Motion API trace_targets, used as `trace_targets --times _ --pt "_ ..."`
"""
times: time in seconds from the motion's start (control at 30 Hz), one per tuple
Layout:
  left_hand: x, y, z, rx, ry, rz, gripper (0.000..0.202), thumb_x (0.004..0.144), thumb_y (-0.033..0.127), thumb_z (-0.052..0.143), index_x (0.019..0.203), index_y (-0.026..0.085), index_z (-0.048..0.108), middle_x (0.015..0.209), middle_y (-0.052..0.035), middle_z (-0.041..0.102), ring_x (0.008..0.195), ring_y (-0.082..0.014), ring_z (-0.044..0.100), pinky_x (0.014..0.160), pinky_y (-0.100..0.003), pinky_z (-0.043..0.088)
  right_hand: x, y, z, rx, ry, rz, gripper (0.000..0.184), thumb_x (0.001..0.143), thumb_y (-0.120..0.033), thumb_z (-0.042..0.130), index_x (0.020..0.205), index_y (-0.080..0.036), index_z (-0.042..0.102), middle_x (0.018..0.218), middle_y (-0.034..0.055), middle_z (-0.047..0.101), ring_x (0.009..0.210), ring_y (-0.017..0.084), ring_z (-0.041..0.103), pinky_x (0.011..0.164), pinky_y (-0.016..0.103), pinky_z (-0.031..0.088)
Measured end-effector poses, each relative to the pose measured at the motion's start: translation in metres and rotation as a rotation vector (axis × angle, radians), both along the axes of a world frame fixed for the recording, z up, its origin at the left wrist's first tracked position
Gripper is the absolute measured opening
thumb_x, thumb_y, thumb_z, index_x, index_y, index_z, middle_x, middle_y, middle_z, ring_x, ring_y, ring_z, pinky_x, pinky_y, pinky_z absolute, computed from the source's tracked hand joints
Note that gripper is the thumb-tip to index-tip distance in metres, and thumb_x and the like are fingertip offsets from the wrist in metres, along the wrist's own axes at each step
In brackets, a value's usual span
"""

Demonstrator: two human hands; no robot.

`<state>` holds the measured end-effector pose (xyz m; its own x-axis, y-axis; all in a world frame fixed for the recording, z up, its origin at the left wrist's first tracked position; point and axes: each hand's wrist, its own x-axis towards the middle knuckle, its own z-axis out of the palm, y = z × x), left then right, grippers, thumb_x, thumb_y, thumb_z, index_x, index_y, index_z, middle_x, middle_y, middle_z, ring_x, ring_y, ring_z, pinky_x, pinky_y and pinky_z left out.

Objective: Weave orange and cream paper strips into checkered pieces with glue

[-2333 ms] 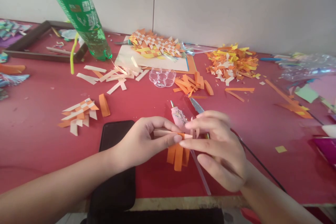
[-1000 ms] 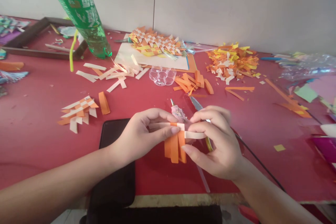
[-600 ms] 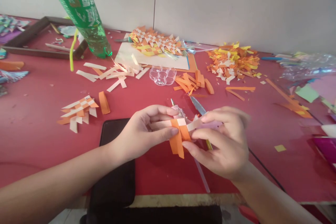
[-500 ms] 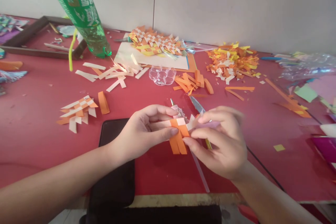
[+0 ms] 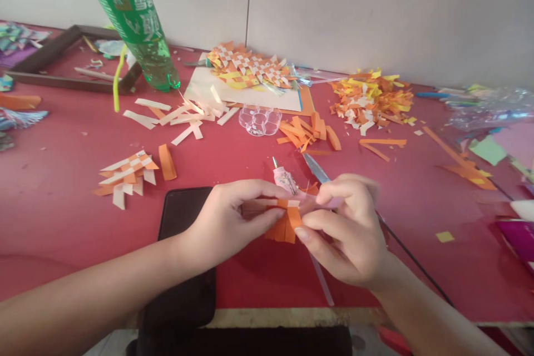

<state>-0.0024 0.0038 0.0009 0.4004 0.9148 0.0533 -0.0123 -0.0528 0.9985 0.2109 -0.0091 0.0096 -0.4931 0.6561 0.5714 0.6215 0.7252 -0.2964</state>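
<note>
Orange-and-cream woven paper piece: held up between both hands, over the near middle of the red table. Left part hidden by left fingers; lower orange tails show, dim and overlapping, so count uncertain.

Left hand: thumb and fingers closed narrowly on the piece, a cream strip running back into the palm, its end out of sight. Right hand: thumb and a bent fingertip close together at the right edge of an orange strip; pinched or merely touched, cannot tell. Knuckles smeared by blur.

Just beyond the hands, a pink pen-like tool, beaded, metal tip clear, rear end lost behind the paper and fingers. Grey blade beside it; its far end runs under the right hand. Clear stick below, upper end covered. Black phone partly under the left wrist and forearm, screen dark.

Green bottle tilted in view, top cut off by the upper edge. Crumpled clear plastic, far right, glare-washed and cropped. Magenta item also cropped; kind unclear.
</note>
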Motion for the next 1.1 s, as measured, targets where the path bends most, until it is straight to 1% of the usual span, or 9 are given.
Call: trace_targets --times 0.13,0.23,0.37,0.47,0.63,0.73,0.8,0.97,1.1 --pt "-0.0005 -0.0011 0.0022 0.027 0.007 -0.086 0.021 0.085 0.018 0.068 0.106 0.019 0.071 0.103 -0.0047 0.077 0.094 -0.0180 0.075 0.082 -0.021 0.061 0.0013 -0.0006 0.0004 -0.051 0.066 0.035 0.006 0.082 -0.015 0.063 0.081 -0.020 0.064 0.100 0.0074 0.046 0.100 0.025 0.040 0.080 0.043 0.043" --pt "-0.0008 -0.0009 0.0035 0.030 0.010 -0.096 0.021 0.083 0.018 0.071 0.104 0.018 0.072 0.102 -0.0054 0.077 0.092 -0.0188 0.076 0.080 -0.022 0.062 0.0032 -0.0004 0.0009 -0.046 0.100 0.068 0.008 0.081 -0.013 0.061 0.084 -0.020 0.064 0.102 0.0077 0.047 0.102 0.025 0.040 0.080 0.044 0.044" --pt "-0.0004 -0.0005 0.0046 -0.020 -0.048 -0.094 0.022 0.083 0.019 0.072 0.105 0.020 0.072 0.106 -0.0040 0.077 0.100 -0.0188 0.074 0.089 -0.023 0.059 0.0038 0.0005 0.0043 -0.065 0.110 0.101 0.015 0.082 -0.017 0.051 0.092 -0.019 0.063 0.103 0.0094 0.049 0.099 0.026 0.041 0.082 0.050 0.043" --pt "0.0000 -0.0006 0.0057 -0.098 -0.118 -0.083 0.021 0.082 0.019 0.074 0.102 0.019 0.071 0.109 -0.0037 0.077 0.105 -0.0203 0.072 0.094 -0.026 0.059 0.0027 0.0011 0.0067 -0.043 0.089 0.091 0.017 0.080 -0.013 0.053 0.092 -0.019 0.063 0.103 0.0087 0.052 0.099 0.026 0.042 0.083 0.049 0.043" --pt "-0.0002 -0.0005 0.0059 -0.243 -0.183 -0.117 0.018 0.083 0.019 0.073 0.101 0.017 0.069 0.111 -0.0045 0.076 0.103 -0.0201 0.073 0.088 -0.023 0.060 0.0027 0.0005 0.0061 -0.051 0.091 0.083 0.023 0.077 -0.006 0.055 0.094 -0.019 0.063 0.101 0.0073 0.053 0.100 0.025 0.044 0.085 0.045 0.045" --pt "-0.0001 -0.0005 0.0048 -0.293 -0.187 -0.112 0.016 0.083 0.020 0.072 0.098 0.019 0.066 0.100 -0.0017 0.077 0.099 -0.0194 0.074 0.079 -0.018 0.061 0.0027 0.0005 0.0048 -0.071 0.112 0.079 0.032 0.078 -0.005 0.053 0.104 -0.019 0.064 0.101 0.0077 0.055 0.099 0.024 0.047 0.084 0.046 0.047" --pt "0.0002 -0.0007 0.0044 -0.301 -0.183 -0.102 0.014 0.083 0.019 0.073 0.095 0.019 0.065 0.094 -0.0002 0.077 0.097 -0.0195 0.075 0.077 -0.019 0.061 0.0019 0.0013 0.0041 -0.060 0.108 0.060 0.030 0.078 -0.007 0.057 0.104 -0.020 0.065 0.099 0.0071 0.057 0.098 0.024 0.049 0.084 0.045 0.048" --pt "0.0003 -0.0026 0.0049 -0.262 -0.144 -0.092 0.014 0.082 0.019 0.073 0.094 0.016 0.068 0.099 -0.0023 0.075 0.097 -0.0201 0.074 0.091 -0.028 0.060 -0.0001 0.0045 0.0006 0.010 0.114 0.007 0.024 0.076 -0.006 0.069 0.094 -0.023 0.068 0.093 0.0044 0.059 0.094 0.021 0.053 0.083 0.040 0.049" --pt "-0.0003 -0.0023 0.0039 -0.214 -0.120 -0.078 0.019 0.081 0.018 0.074 0.099 0.019 0.068 0.100 -0.0004 0.073 0.097 -0.0154 0.073 0.088 -0.022 0.060 -0.0009 0.0054 -0.0016 -0.007 0.138 -0.025 0.024 0.075 -0.010 0.071 0.094 -0.023 0.062 0.091 0.0041 0.059 0.093 0.022 0.054 0.083 0.042 0.048"
